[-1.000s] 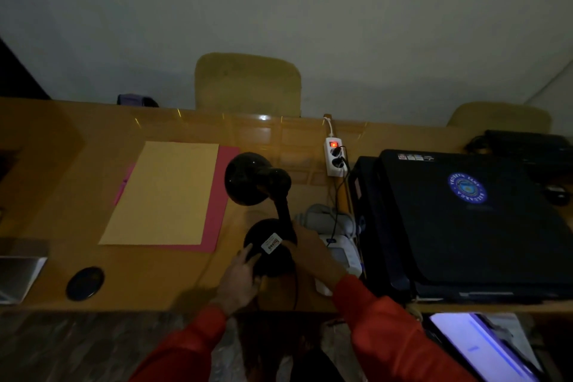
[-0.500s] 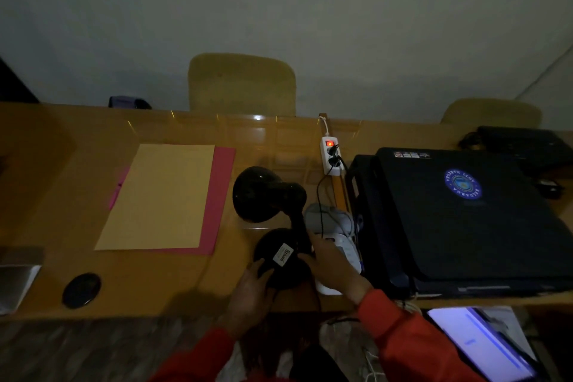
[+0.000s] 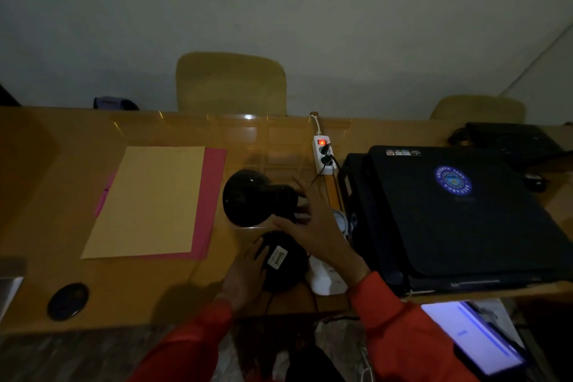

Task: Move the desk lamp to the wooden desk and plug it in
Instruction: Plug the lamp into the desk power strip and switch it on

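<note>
A black desk lamp stands near the front edge of the wooden desk point(image 3: 148, 285). Its round base point(image 3: 286, 262) carries a white label, and its dome shade point(image 3: 248, 197) points left. My left hand point(image 3: 246, 276) rests against the left side of the base. My right hand point(image 3: 316, 226) reaches over the lamp's neck with fingers spread, at the back of the shade. A white power strip point(image 3: 324, 153) with a red lit switch lies behind, with two black plugs in it. A thin black cord runs from it toward the lamp.
A yellow sheet on a pink folder point(image 3: 155, 201) lies to the left. A closed black laptop point(image 3: 459, 214) sits to the right, a white device point(image 3: 325, 279) beside the base, a dark round disc point(image 3: 67, 301) front left. Two chairs stand behind the desk.
My right hand has left the lamp's base and risen to the neck behind the shade. The left hand stays at the base. The lamp sits slightly further right.
</note>
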Motion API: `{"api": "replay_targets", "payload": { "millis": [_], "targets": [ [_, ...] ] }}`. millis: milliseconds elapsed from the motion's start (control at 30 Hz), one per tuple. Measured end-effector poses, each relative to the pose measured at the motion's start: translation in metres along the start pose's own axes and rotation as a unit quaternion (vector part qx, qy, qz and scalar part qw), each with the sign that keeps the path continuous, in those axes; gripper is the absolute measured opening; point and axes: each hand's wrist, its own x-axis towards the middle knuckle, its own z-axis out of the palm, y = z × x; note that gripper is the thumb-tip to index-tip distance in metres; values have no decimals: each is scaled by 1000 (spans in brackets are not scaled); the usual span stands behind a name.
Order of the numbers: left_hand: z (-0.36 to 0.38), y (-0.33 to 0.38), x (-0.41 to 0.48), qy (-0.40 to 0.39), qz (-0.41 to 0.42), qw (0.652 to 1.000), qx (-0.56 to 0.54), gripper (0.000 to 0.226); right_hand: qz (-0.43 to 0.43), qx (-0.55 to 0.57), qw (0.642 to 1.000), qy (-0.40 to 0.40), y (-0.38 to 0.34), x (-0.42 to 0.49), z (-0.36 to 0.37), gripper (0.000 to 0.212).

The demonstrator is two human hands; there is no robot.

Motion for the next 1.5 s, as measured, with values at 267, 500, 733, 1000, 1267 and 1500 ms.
{"api": "replay_targets", "payload": {
  "millis": [267,500,733,1000,1267,1500],
  "targets": [
    [20,-1,-2,-36,37,984,173,55,-42,-41,997,45,-3,1,7,54],
    [23,9,-8,-99,23,985,138,59,-63,-46,995,58,3,1,10,53],
    [10,23,-16,-87,-47,991,95,69,-89,-55,994,36,13,2,8,52],
    [5,25,-17,-93,-78,987,104,69,-103,-43,994,14,10,8,4,51],
    [2,37,-15,-80,-104,986,99,71,-112,-48,993,-2,8,7,-1,56],
    [7,42,-18,-97,-139,984,51,73,-115,-46,992,-7,6,6,-1,50]
  ]
}}
